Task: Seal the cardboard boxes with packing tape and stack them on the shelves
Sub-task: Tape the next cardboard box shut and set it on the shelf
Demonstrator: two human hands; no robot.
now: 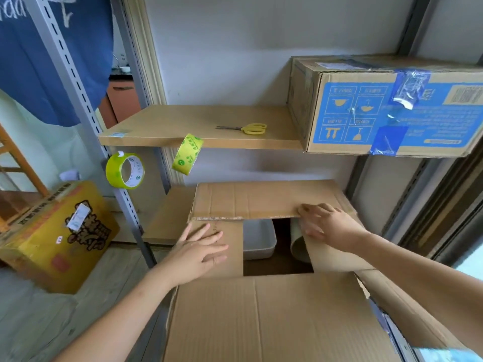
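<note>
Metal shelving [86,105] with wooden boards fills the view against a pale wall, and an open cardboard box [264,320] sits directly under both hands, its far flap [264,198] just beyond the fingertips. Left hand [198,250] lies flat, fingers spread wide, on the left side flap, while the right hand [330,226] presses the right side flap with fingers extended, touching the far flap's edge. Above the right hand a taped box with blue print [386,105] rests on a shelf; left of the left hand sits a yellow box [52,239]; above it hang two yellow-green tape rolls [125,171], with yellow-handled scissors [248,128] on the shelf higher up.
</note>
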